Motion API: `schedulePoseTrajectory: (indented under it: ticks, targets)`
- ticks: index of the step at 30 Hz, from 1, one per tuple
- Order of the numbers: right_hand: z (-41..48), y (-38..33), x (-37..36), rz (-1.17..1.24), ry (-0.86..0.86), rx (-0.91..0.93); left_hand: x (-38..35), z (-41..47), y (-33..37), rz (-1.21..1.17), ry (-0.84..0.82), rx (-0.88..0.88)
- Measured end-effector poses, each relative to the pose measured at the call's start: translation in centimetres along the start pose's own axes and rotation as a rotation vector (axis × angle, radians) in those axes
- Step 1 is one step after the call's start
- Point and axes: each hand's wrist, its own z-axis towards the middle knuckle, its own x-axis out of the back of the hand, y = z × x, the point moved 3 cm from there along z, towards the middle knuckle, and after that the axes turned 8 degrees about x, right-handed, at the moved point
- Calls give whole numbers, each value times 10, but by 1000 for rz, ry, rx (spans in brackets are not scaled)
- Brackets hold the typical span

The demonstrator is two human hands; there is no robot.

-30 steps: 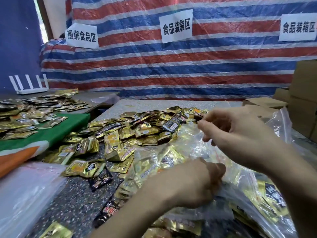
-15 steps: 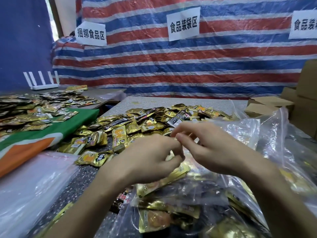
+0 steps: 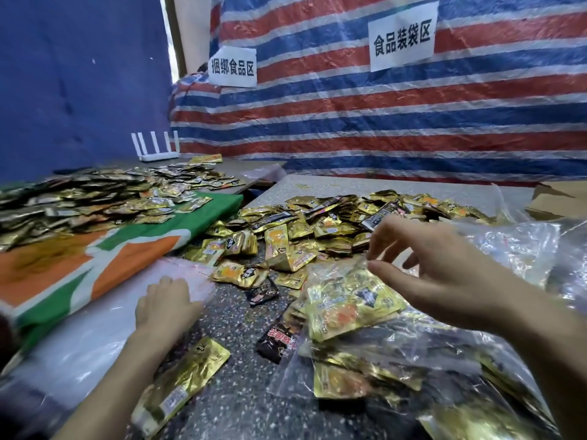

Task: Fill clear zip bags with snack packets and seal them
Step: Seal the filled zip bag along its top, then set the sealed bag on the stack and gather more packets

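the filled zip bag (image 3: 349,306) lies on the tabletop (image 3: 235,315) just below the right hand (image 3: 444,277). it looks light but lumpy, with thin, slick, floppy film. the stiffer zip strip along the mouth is probably the best hold, since the middle would likely sag and slip. the right fingers (image 3: 390,225) are spread, but forefinger and thumb nearly meet on the bag's top edge, pinching it as far as i can judge. the left hand (image 3: 165,306) lies palm down, fingers roughly straight, on a stack of empty bags (image 3: 79,338). loose snack packets (image 3: 295,236) are heaped beyond both hands.
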Motion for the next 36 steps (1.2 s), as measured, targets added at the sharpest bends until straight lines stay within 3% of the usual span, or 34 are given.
schedulePoseTrajectory:
  ticks: [4, 8, 14, 18, 23, 28, 32, 36]
  targets:
    - [-1, -1, -1, -3, -6, 11, -21, 12, -17, -24, 79, 103]
    - [-1, 1, 1, 5, 0, 12, -15, 20, -21, -126, 215, 79]
    - [-1, -1, 1, 28, -23, 19, -19, 20, -30, -53, 154, 62]
    - [-1, -1, 0, 31, -41, 14, -8, 22, -38, -154, 250, 119]
    - [-1, -1, 1, 42, -46, 5, 3, 23, -36, -129, 179, 79]
    - [-2, 1, 4, 47, -39, -24, 28, 17, -25, -226, 266, 77]
    - [-2, 3, 6, 66, -8, -75, 66, -15, 15, -381, 367, -167]
    - [0, 5, 9, 146, 88, -136, 100, -73, 69, -756, 258, -599]
